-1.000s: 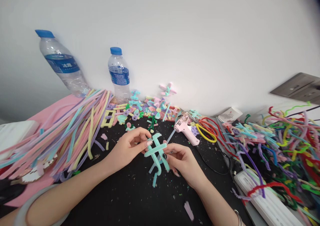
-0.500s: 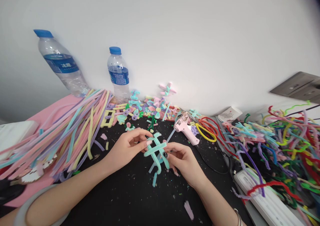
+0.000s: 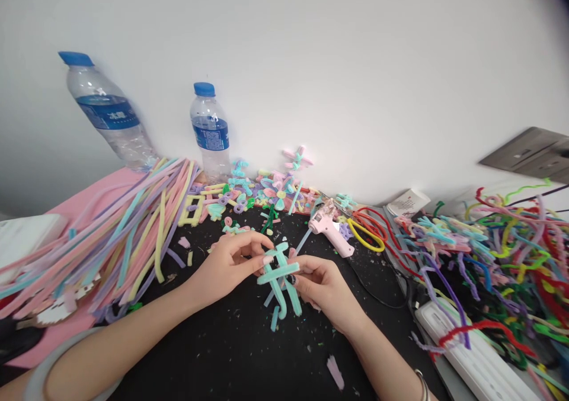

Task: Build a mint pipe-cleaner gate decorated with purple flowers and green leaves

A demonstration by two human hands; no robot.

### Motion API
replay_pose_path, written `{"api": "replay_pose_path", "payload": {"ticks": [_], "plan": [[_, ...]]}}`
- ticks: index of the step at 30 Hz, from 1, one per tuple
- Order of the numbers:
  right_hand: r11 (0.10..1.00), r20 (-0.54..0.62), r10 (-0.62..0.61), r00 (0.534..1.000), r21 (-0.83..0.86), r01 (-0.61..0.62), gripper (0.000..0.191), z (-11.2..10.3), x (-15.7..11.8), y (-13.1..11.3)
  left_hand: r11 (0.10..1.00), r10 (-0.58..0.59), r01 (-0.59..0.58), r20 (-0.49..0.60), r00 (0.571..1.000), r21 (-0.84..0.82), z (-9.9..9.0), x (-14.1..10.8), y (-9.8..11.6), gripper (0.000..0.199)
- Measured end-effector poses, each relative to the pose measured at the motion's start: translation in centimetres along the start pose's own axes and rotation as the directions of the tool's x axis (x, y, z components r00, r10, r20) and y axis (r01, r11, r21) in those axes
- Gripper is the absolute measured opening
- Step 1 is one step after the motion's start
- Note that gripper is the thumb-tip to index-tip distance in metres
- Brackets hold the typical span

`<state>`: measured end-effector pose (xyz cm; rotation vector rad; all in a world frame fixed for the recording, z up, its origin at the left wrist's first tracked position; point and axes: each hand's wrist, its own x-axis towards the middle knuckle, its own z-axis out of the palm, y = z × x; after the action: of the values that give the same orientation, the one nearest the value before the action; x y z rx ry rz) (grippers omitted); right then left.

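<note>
A mint-green pipe-cleaner piece [image 3: 278,274], made of crossed strips with a hooked lower end, is held up above the black table surface [image 3: 213,353]. My left hand [image 3: 235,265] pinches its upper left side between thumb and fingers. On the right side, my right hand [image 3: 317,279] grips it near the crossbar's end. Below the piece lie a translucent stick [image 3: 269,298] and a short teal strip [image 3: 274,318], both partly covered. Beyond my right hand rests a pink glue gun [image 3: 331,229] with its glue stick pointing down-left.
Long pastel pipe cleaners [image 3: 128,229] spread over the left side. Two water bottles [image 3: 211,131] stand by the wall. Small fuzzy shapes [image 3: 275,191] line the back. Yellow-handled scissors [image 3: 367,235], a white power strip [image 3: 475,353] and tangled pipe cleaners [image 3: 511,259] are at right.
The mint-green piece has tilted and shifted slightly down and right, its crossbar now lying flatter. Both hands keep their hold and have moved only a little.
</note>
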<state>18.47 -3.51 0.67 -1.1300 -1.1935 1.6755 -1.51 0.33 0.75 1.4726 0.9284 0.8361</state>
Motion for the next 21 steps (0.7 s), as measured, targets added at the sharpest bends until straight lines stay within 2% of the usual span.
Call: {"api": "replay_pose_path", "payload": {"ticks": [6, 11, 21], "plan": [[1.000, -0.014, 0.015, 1.000, -0.021, -0.015, 0.020, 0.11, -0.01, 0.11, 0.996, -0.009, 0.015, 0.065, 0.998, -0.091, 0.24, -0.23, -0.01, 0.015], [0.997, -0.030, -0.020, 0.999, -0.072, 0.018, 0.020, -0.08, 0.03, 0.39, 0.996, -0.021, 0.026, 0.060, 0.998, -0.087, 0.22, -0.11, -0.19, 0.013], [0.998, -0.026, -0.054, 0.998, -0.033, 0.053, 0.019, -0.09, 0.04, 0.48, 0.997, 0.019, -0.015, 0.053, 0.998, -0.077, 0.17, -0.11, -0.36, 0.008]]}}
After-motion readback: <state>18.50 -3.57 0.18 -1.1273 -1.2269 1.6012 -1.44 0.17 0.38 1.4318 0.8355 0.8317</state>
